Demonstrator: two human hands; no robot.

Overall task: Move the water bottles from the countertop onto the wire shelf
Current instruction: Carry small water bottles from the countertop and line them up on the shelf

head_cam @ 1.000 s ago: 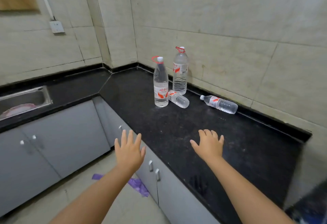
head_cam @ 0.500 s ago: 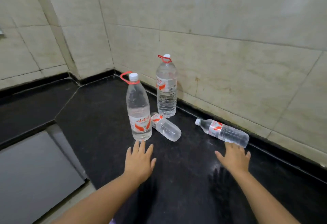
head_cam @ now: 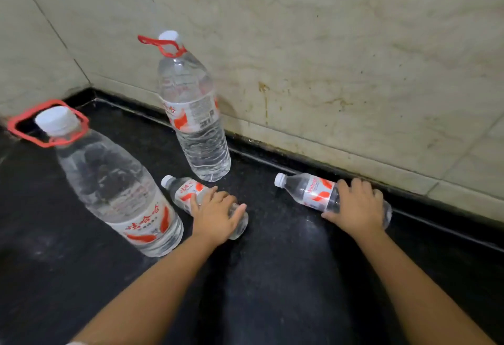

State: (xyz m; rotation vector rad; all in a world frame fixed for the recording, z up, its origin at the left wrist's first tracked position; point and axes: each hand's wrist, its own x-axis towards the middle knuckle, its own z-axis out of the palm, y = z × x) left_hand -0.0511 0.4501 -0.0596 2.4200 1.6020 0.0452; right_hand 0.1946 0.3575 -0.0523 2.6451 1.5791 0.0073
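Two small clear water bottles lie on their sides on the black countertop [head_cam: 286,276]. My left hand [head_cam: 215,215] wraps over the left small bottle [head_cam: 181,190]. My right hand [head_cam: 354,205] closes over the right small bottle [head_cam: 308,187], which lies near the wall. Two large bottles with red carry handles stand upright: one [head_cam: 120,189] close at the left, the other [head_cam: 192,115] further back against the wall. The wire shelf is out of view.
A stained tiled wall [head_cam: 327,58] runs behind the countertop, with a raised black lip [head_cam: 422,208] along its base. The wall corner lies at the far left.
The view has come much closer to the bottles. Both hands have reached forward from the open counter and landed on the two lying small bottles, fingers curling over them.
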